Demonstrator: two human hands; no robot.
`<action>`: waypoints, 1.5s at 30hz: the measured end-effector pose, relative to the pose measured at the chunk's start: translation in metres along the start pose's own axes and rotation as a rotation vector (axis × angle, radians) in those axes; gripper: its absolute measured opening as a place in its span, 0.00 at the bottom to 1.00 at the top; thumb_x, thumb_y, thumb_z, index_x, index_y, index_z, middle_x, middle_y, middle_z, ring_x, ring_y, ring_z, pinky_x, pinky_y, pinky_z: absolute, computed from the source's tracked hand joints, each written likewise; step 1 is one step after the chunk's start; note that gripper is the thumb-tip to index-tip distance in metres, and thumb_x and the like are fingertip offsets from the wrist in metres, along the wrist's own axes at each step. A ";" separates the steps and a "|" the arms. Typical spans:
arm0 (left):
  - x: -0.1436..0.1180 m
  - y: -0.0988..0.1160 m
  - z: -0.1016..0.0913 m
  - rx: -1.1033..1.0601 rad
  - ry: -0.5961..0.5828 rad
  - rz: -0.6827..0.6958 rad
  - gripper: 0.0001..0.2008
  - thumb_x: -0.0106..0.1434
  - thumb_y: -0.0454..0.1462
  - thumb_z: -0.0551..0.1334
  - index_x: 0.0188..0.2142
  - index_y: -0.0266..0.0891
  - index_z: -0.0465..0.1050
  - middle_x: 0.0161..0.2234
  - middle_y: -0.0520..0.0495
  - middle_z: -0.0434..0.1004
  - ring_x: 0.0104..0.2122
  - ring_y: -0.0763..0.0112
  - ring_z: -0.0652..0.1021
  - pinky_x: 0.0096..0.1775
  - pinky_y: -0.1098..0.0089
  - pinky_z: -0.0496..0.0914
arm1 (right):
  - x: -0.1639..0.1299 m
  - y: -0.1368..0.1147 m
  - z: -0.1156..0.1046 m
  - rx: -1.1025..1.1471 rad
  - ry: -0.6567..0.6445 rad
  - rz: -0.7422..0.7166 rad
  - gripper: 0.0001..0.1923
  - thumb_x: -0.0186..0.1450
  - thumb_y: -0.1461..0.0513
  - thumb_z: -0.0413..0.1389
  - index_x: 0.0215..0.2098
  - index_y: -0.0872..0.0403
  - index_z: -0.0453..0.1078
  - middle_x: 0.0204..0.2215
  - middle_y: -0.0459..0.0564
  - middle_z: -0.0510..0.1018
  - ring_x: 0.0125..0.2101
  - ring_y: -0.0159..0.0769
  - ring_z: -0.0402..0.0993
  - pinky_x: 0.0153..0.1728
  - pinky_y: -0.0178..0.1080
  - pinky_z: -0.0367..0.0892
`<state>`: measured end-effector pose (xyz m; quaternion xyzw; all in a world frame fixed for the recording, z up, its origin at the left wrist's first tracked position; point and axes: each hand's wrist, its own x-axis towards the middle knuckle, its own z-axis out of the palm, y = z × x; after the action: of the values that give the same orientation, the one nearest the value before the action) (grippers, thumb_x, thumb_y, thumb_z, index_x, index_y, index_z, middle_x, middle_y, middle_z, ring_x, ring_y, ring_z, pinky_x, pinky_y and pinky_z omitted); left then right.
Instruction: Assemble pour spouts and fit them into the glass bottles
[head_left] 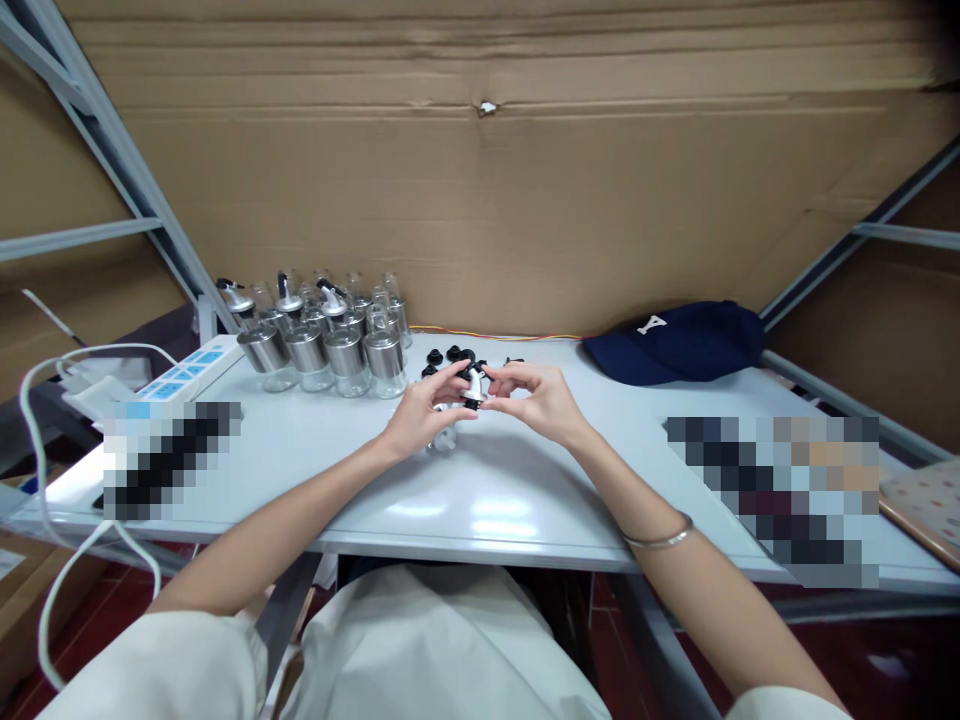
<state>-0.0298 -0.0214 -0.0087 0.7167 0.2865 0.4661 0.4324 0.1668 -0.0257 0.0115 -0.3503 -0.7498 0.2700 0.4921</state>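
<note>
Clearly the step in hand is an assembly one: both hands meet over the pale grey metal table [480, 510] and work on one small white-and-black plastic pourer spout [473, 385]. The left hand [421, 412] has its thumb and first fingers closed on the spout from its side, and the right hand [538, 398] pinches the same piece from the other side with bent fingers, so neither hand is spread. The spout is held just above the table, between the two sets of fingertips. Under the left hand a small clear glass bottle [444, 438] seems to stand (it is mostly hidden, so I cannot tell this for sure). Just beyond the hands lie loose small black plastic caps [444, 356], and beyond the left hand stands a group of glass bottles with brushed steel sleeves [330, 345]. A dark blue cap [679, 342] lies beyond the right hand. I judge the next move calls for fine alignment and a firm, straight press.
</note>
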 end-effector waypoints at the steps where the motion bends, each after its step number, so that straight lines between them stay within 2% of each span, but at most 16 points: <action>1: 0.000 0.000 0.000 0.000 0.000 0.004 0.35 0.50 0.35 0.69 0.57 0.39 0.62 0.42 0.45 0.76 0.40 0.69 0.78 0.48 0.64 0.72 | 0.000 0.000 0.000 -0.004 0.001 -0.005 0.21 0.50 0.54 0.67 0.40 0.55 0.77 0.23 0.48 0.76 0.24 0.35 0.72 0.32 0.41 0.69; 6: 0.000 -0.003 0.000 -0.001 0.004 0.031 0.35 0.49 0.36 0.70 0.57 0.39 0.63 0.41 0.46 0.76 0.39 0.68 0.78 0.47 0.64 0.73 | 0.000 0.000 0.000 -0.017 0.007 -0.056 0.19 0.51 0.54 0.66 0.39 0.55 0.77 0.23 0.48 0.76 0.22 0.32 0.71 0.30 0.39 0.69; 10: 0.000 -0.003 -0.002 0.025 0.047 0.003 0.33 0.48 0.35 0.71 0.54 0.38 0.66 0.38 0.47 0.76 0.37 0.70 0.78 0.46 0.65 0.74 | -0.001 -0.003 0.003 -0.003 -0.014 -0.070 0.11 0.55 0.55 0.63 0.29 0.55 0.77 0.21 0.48 0.76 0.20 0.32 0.71 0.26 0.37 0.68; 12: 0.001 -0.002 -0.003 0.026 0.057 -0.005 0.33 0.46 0.34 0.71 0.53 0.37 0.67 0.38 0.47 0.76 0.36 0.71 0.78 0.46 0.65 0.74 | -0.001 -0.005 0.005 0.011 -0.025 -0.068 0.10 0.56 0.56 0.63 0.24 0.55 0.76 0.22 0.49 0.77 0.20 0.32 0.71 0.26 0.37 0.68; 15: 0.003 0.000 -0.004 0.005 0.066 -0.004 0.34 0.46 0.34 0.71 0.53 0.36 0.67 0.38 0.47 0.76 0.37 0.70 0.78 0.46 0.64 0.73 | -0.001 -0.006 0.006 0.027 -0.017 -0.019 0.09 0.55 0.57 0.63 0.26 0.55 0.76 0.25 0.50 0.78 0.24 0.33 0.73 0.29 0.37 0.68; 18: 0.003 0.001 -0.002 0.001 0.060 0.008 0.35 0.47 0.35 0.71 0.55 0.36 0.65 0.40 0.45 0.76 0.38 0.69 0.78 0.46 0.63 0.74 | 0.001 -0.007 0.004 0.068 -0.027 0.068 0.11 0.54 0.56 0.63 0.27 0.55 0.74 0.25 0.50 0.78 0.26 0.34 0.72 0.31 0.38 0.68; 22: 0.001 0.001 0.001 0.035 0.001 0.055 0.34 0.50 0.34 0.69 0.56 0.37 0.64 0.41 0.44 0.76 0.39 0.69 0.78 0.47 0.64 0.73 | 0.003 -0.010 0.001 0.192 -0.101 0.177 0.15 0.57 0.51 0.59 0.26 0.55 0.71 0.20 0.46 0.74 0.23 0.32 0.69 0.29 0.37 0.65; 27: -0.002 0.003 0.002 0.066 -0.098 0.074 0.31 0.52 0.32 0.67 0.56 0.40 0.64 0.44 0.43 0.75 0.41 0.69 0.77 0.49 0.64 0.72 | 0.004 -0.011 -0.001 0.276 -0.172 0.207 0.21 0.58 0.48 0.57 0.18 0.54 0.65 0.14 0.43 0.67 0.20 0.29 0.63 0.28 0.36 0.61; 30: -0.003 0.005 0.003 0.070 -0.146 0.058 0.31 0.53 0.31 0.66 0.57 0.40 0.64 0.44 0.43 0.75 0.41 0.69 0.78 0.49 0.64 0.72 | 0.003 -0.009 0.000 0.237 -0.205 0.223 0.26 0.58 0.45 0.55 0.15 0.54 0.59 0.13 0.43 0.64 0.20 0.29 0.60 0.27 0.35 0.57; 33: -0.005 0.006 0.004 0.073 -0.174 0.055 0.31 0.53 0.31 0.66 0.57 0.42 0.64 0.44 0.44 0.75 0.41 0.68 0.78 0.49 0.63 0.72 | 0.003 -0.006 0.002 0.125 -0.179 0.202 0.28 0.59 0.42 0.53 0.14 0.54 0.56 0.14 0.41 0.59 0.19 0.27 0.55 0.24 0.34 0.53; 37: -0.004 0.005 0.004 0.081 -0.176 0.058 0.32 0.53 0.32 0.67 0.57 0.43 0.63 0.44 0.44 0.75 0.41 0.68 0.77 0.48 0.62 0.71 | 0.004 -0.005 0.002 0.087 -0.124 0.124 0.27 0.59 0.43 0.53 0.15 0.54 0.58 0.19 0.44 0.64 0.22 0.29 0.60 0.27 0.35 0.56; 41: -0.001 0.002 0.000 0.133 -0.154 0.053 0.33 0.54 0.32 0.66 0.59 0.41 0.61 0.46 0.42 0.74 0.41 0.68 0.77 0.48 0.63 0.71 | 0.004 -0.008 0.000 0.165 -0.118 0.189 0.22 0.57 0.46 0.57 0.19 0.54 0.63 0.17 0.44 0.68 0.22 0.30 0.63 0.28 0.36 0.59; 45: 0.000 0.000 -0.002 0.181 -0.128 0.058 0.33 0.54 0.32 0.64 0.60 0.42 0.60 0.47 0.42 0.73 0.42 0.69 0.76 0.47 0.64 0.72 | 0.004 -0.008 0.001 0.174 -0.089 0.237 0.19 0.53 0.48 0.61 0.21 0.55 0.67 0.18 0.45 0.70 0.21 0.29 0.63 0.25 0.35 0.59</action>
<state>-0.0321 -0.0207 -0.0081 0.7892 0.2782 0.4039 0.3697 0.1627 -0.0275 0.0194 -0.3800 -0.6981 0.4055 0.4515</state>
